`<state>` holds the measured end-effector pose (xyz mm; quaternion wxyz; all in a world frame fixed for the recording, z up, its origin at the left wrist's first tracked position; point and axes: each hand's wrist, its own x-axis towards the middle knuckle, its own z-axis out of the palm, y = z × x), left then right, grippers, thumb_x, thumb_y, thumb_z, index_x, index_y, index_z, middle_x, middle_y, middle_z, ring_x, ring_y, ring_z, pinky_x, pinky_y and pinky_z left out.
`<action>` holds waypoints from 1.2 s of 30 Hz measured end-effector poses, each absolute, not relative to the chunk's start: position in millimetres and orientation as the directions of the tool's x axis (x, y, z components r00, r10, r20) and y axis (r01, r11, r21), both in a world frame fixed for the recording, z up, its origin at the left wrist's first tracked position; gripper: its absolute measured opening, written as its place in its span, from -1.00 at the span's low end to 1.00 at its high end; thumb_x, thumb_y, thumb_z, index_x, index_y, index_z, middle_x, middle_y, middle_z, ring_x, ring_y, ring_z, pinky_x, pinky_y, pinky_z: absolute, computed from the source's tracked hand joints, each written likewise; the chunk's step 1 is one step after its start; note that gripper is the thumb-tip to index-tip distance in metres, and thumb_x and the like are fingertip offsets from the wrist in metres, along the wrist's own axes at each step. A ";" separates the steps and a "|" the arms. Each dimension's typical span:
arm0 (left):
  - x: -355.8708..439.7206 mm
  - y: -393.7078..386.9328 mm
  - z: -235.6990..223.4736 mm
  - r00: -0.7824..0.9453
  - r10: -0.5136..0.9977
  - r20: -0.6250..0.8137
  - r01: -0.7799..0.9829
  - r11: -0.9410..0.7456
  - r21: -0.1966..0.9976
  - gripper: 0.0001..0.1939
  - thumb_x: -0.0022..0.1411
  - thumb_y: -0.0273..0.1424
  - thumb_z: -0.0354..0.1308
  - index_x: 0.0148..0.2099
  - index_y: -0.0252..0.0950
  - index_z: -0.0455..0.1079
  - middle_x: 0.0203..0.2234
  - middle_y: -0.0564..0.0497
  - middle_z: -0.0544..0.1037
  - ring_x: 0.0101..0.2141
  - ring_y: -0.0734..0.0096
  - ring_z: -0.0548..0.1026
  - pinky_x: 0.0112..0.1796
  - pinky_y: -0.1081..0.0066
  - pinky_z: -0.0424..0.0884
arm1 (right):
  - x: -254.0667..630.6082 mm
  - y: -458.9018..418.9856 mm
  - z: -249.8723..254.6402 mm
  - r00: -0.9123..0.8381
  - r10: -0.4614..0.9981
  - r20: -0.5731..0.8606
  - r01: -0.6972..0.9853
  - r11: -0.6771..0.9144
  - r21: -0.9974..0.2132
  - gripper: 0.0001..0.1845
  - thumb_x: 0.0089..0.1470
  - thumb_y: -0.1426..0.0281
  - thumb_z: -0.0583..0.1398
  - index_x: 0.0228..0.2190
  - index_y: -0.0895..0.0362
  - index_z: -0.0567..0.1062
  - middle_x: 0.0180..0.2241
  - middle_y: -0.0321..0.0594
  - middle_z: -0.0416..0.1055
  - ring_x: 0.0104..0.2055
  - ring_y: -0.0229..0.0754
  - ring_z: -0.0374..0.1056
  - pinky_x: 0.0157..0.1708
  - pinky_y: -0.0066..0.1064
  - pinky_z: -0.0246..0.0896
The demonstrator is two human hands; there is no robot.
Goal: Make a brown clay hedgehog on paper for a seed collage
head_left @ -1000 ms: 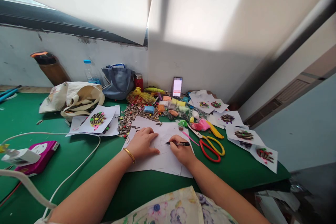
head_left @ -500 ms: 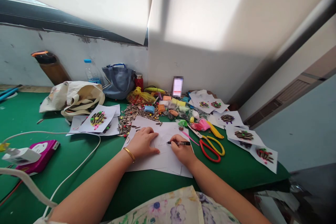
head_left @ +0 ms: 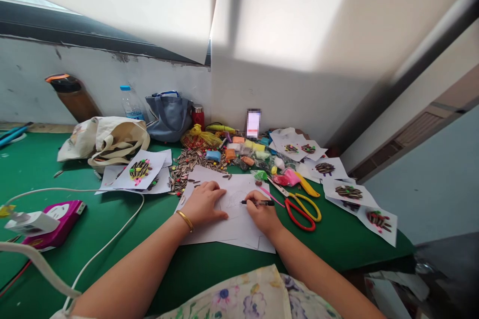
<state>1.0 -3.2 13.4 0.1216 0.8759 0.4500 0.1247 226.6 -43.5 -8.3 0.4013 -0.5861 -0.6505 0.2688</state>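
Steadily, a white paper sheet (head_left: pixel 237 229) at lower centre of the frame is being pinned flat by the open left hand (head_left: pixel 204 204), while a black pen (head_left: pixel 269 203) is being gripped low near its tip by the right hand (head_left: pixel 263 212) for controlled strokes.

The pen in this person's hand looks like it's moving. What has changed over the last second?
The right hand has moved slightly rightward across the sheet of paper, keeping hold of the black pen. Nothing was picked up or let go. The left hand stayed flat on the paper, and the scissors and sunflower seeds stayed put.
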 end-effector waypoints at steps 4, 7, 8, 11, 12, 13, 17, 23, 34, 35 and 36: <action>1.0 -3.2 13.1 0.559 0.823 0.097 0.764 -0.557 0.325 -0.28 -0.11 0.04 0.36 0.10 -0.08 0.40 -0.07 -0.08 0.40 -0.03 0.05 0.33 0.04 0.18 0.23 | 225.6 -44.0 -7.5 0.007 0.979 0.203 0.558 0.164 -0.814 -0.87 0.00 0.42 0.07 -0.46 0.06 0.42 -0.47 -0.31 0.43 -0.38 -0.16 0.33 -0.37 -0.39 0.17; 0.6 -3.0 12.6 0.564 0.819 0.107 0.761 -0.566 0.317 -0.27 -0.11 0.04 0.36 0.11 -0.09 0.40 -0.07 -0.08 0.41 -0.03 0.06 0.33 0.04 0.18 0.23 | 225.8 -44.4 -7.4 0.018 0.982 0.188 0.557 0.146 -0.818 -0.88 -0.01 0.42 0.07 -0.48 0.06 0.41 -0.49 -0.32 0.41 -0.40 -0.17 0.32 -0.38 -0.39 0.16; 0.4 -2.9 12.4 0.566 0.817 0.110 0.760 -0.569 0.313 -0.27 -0.11 0.04 0.36 0.11 -0.10 0.40 -0.07 -0.08 0.41 -0.04 0.06 0.33 0.03 0.19 0.23 | 226.1 -44.4 -7.5 0.018 0.982 0.189 0.551 0.148 -0.821 -0.88 -0.02 0.42 0.07 -0.48 0.06 0.41 -0.49 -0.32 0.41 -0.40 -0.17 0.32 -0.38 -0.39 0.17; 0.3 -2.2 11.9 0.570 0.814 0.113 0.760 -0.574 0.304 -0.28 -0.11 0.04 0.36 0.10 -0.10 0.40 -0.08 -0.07 0.41 -0.04 0.07 0.34 0.03 0.19 0.24 | 227.6 -43.8 -8.1 0.034 0.981 0.191 0.528 0.144 -0.837 -0.87 -0.02 0.42 0.06 -0.47 0.07 0.42 -0.48 -0.31 0.41 -0.38 -0.16 0.33 -0.36 -0.39 0.18; 0.4 -2.0 11.9 0.570 0.814 0.111 0.761 -0.574 0.303 -0.28 -0.11 0.04 0.36 0.10 -0.10 0.41 -0.08 -0.07 0.41 -0.04 0.07 0.34 0.02 0.19 0.24 | 228.1 -43.4 -8.4 0.049 0.981 0.186 0.527 0.133 -0.840 -0.87 -0.03 0.41 0.06 -0.47 0.07 0.42 -0.49 -0.31 0.41 -0.38 -0.16 0.33 -0.36 -0.39 0.18; 0.4 -1.8 11.9 0.571 0.814 0.109 0.761 -0.574 0.302 -0.28 -0.11 0.04 0.36 0.10 -0.10 0.41 -0.08 -0.07 0.41 -0.04 0.07 0.34 0.02 0.19 0.24 | 228.7 -43.0 -8.7 0.062 0.982 0.179 0.529 0.120 -0.840 -0.87 -0.03 0.41 0.06 -0.46 0.07 0.43 -0.50 -0.31 0.41 -0.38 -0.15 0.33 -0.36 -0.38 0.18; 0.6 -2.1 12.3 0.571 0.813 0.113 0.760 -0.575 0.302 -0.28 -0.11 0.04 0.35 0.10 -0.10 0.40 -0.08 -0.07 0.41 -0.04 0.06 0.34 0.02 0.19 0.24 | 230.2 -41.9 -9.8 0.058 0.984 0.171 0.540 0.113 -0.834 -0.87 -0.03 0.41 0.07 -0.46 0.06 0.43 -0.49 -0.32 0.41 -0.39 -0.16 0.33 -0.37 -0.38 0.17; 0.3 -2.7 11.5 0.569 0.812 0.127 0.757 -0.578 0.305 -0.30 -0.10 0.03 0.36 0.09 -0.10 0.41 -0.08 -0.07 0.41 -0.05 0.07 0.34 0.02 0.20 0.24 | 229.6 -42.4 -9.7 0.038 0.985 0.171 0.552 0.122 -0.825 -0.88 -0.02 0.42 0.07 -0.48 0.06 0.41 -0.51 -0.34 0.38 -0.42 -0.18 0.30 -0.39 -0.39 0.14; 0.4 -2.2 11.2 0.567 0.815 0.120 0.759 -0.574 0.308 -0.28 -0.10 0.04 0.35 0.10 -0.10 0.41 -0.08 -0.07 0.41 -0.04 0.07 0.34 0.01 0.20 0.24 | 233.4 -40.8 -8.6 0.097 0.981 0.167 0.560 0.085 -0.824 -0.85 -0.02 0.39 0.05 -0.48 0.07 0.42 -0.52 -0.31 0.39 -0.41 -0.16 0.30 -0.37 -0.38 0.12; 0.4 -2.1 11.1 0.568 0.814 0.123 0.759 -0.576 0.305 -0.28 -0.10 0.04 0.35 0.10 -0.10 0.41 -0.08 -0.07 0.41 -0.04 0.08 0.34 0.01 0.20 0.24 | 233.7 -40.5 -8.9 0.094 0.982 0.165 0.561 0.085 -0.824 -0.86 -0.03 0.39 0.06 -0.48 0.07 0.43 -0.52 -0.32 0.39 -0.41 -0.16 0.30 -0.37 -0.38 0.13; 0.4 -2.0 10.8 0.568 0.813 0.127 0.758 -0.577 0.303 -0.28 -0.10 0.04 0.35 0.10 -0.10 0.41 -0.08 -0.07 0.41 -0.05 0.08 0.34 0.01 0.20 0.25 | 233.9 -40.3 -9.2 0.086 0.982 0.166 0.559 0.090 -0.824 -0.86 -0.03 0.40 0.06 -0.48 0.07 0.43 -0.52 -0.32 0.39 -0.40 -0.16 0.30 -0.37 -0.38 0.13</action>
